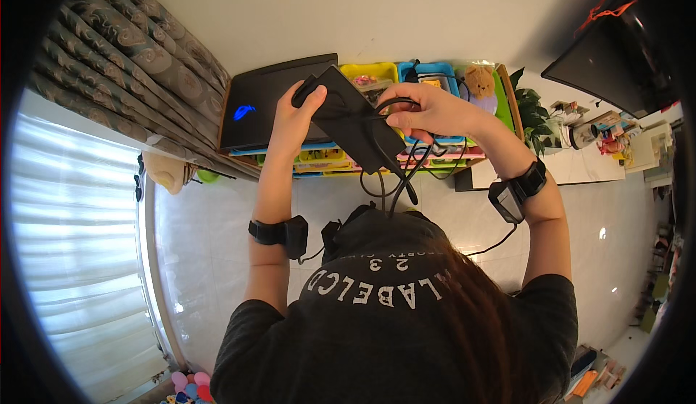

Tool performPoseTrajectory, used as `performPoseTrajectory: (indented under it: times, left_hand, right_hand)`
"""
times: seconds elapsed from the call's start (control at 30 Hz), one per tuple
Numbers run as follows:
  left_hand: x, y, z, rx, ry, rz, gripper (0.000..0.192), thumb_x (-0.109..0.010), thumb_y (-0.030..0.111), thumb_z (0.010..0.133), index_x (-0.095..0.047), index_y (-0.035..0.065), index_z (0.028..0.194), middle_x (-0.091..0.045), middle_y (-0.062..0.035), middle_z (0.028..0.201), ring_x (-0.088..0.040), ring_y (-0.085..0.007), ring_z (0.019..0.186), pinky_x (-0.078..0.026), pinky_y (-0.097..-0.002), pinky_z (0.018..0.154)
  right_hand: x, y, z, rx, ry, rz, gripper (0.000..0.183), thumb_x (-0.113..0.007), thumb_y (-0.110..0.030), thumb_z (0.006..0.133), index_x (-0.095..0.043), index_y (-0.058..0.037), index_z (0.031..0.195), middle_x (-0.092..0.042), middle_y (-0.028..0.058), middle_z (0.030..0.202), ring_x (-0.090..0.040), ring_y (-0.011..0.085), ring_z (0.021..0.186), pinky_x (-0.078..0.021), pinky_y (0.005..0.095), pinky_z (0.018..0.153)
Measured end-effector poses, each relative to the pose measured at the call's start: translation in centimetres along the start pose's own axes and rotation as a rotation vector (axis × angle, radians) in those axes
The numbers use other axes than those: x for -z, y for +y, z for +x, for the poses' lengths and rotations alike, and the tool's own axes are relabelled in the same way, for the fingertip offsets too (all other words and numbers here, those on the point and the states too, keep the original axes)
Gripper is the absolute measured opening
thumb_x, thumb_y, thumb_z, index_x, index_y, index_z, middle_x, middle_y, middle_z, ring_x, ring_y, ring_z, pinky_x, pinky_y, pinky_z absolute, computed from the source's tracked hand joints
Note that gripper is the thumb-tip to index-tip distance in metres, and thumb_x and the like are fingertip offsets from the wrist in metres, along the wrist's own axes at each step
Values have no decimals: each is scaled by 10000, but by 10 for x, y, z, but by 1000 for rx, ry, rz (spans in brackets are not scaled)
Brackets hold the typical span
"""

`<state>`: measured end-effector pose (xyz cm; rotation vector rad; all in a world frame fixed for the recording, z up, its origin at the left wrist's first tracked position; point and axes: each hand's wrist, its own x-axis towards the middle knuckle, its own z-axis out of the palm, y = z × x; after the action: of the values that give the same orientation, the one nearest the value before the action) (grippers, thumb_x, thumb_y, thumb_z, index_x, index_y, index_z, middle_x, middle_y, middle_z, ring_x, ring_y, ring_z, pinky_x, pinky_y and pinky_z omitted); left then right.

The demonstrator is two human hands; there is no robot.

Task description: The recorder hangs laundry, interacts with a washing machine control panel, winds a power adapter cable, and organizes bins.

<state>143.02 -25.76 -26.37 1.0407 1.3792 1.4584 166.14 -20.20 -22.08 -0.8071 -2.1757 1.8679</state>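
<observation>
My left hand (296, 115) grips the upper-left end of a flat black power adapter (353, 99), tilted in the air above a storage unit. Under my left thumb sits a short dark piece (304, 91); whether it is a plug or folded cord I cannot tell. Beside the adapter's right edge, my right hand (435, 110) pinches a loop of black cable (399, 101) between thumb and fingers. One strand crosses the adapter's face, and more cable (408, 181) dangles below towards my shirt. Behind my left hand lies a closed black laptop (272, 96) with a lit blue logo.
Toy-filled yellow (370, 69) and blue bins (429, 67) fill the storage unit, with a teddy bear (479, 82) at its right. A potted plant (530, 110) and a wall-mounted screen (609, 67) are further right. Patterned curtains (130, 50) hang on the left.
</observation>
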Motion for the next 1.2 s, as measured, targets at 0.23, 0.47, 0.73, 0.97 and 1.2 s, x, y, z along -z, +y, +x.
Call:
performPoseTrajectory:
  times: [0.23, 0.47, 0.73, 0.97, 1.2]
  left_hand:
    - [0, -11, 5, -47, 28, 93, 380, -650, 291, 771, -562, -37, 940, -569, -26, 818, -499, -81, 767, -391, -208, 712]
    - [4, -23, 12, 144, -8, -132, 437, -651, 292, 765, -534, -28, 1038, -593, -51, 898, -552, -121, 833, -415, -238, 766]
    - [-46, -25, -11, 471, -249, -861, 306, -454, 296, 891, -524, 54, 1063, -598, -71, 972, -580, -165, 912, -494, -296, 754]
    - [-60, -13, -13, 428, -327, -1158, 214, -474, 177, 877, -517, 30, 1027, -565, -97, 1048, -568, -240, 947, -488, -361, 822]
    - [-24, 4, 6, -162, 142, -529, 337, -571, 64, 805, -395, 41, 1091, -547, -90, 979, -560, -174, 854, -468, -332, 776]
  right_hand:
    - [-22, 0, -9, -36, -51, -254, 266, -480, -178, 873, -444, -99, 1125, -541, 41, 645, -510, 142, 502, -433, 273, 511]
    - [-12, 32, -6, 157, 175, -915, 269, -505, -46, 766, -350, -42, 987, -562, 153, 696, -582, 335, 664, -447, 384, 559]
    - [7, 50, 63, 418, 611, -314, 288, -533, -120, 822, -302, -33, 970, -520, 185, 839, -556, 271, 720, -445, 347, 621]
    - [-27, 137, 118, 675, 704, -265, 174, -550, -153, 806, -494, -28, 913, -550, 155, 914, -568, 215, 816, -449, 296, 625]
    - [-67, 100, 0, 80, 393, -274, 148, -546, -142, 797, -490, -27, 872, -543, 124, 668, -576, 236, 611, -438, 362, 559]
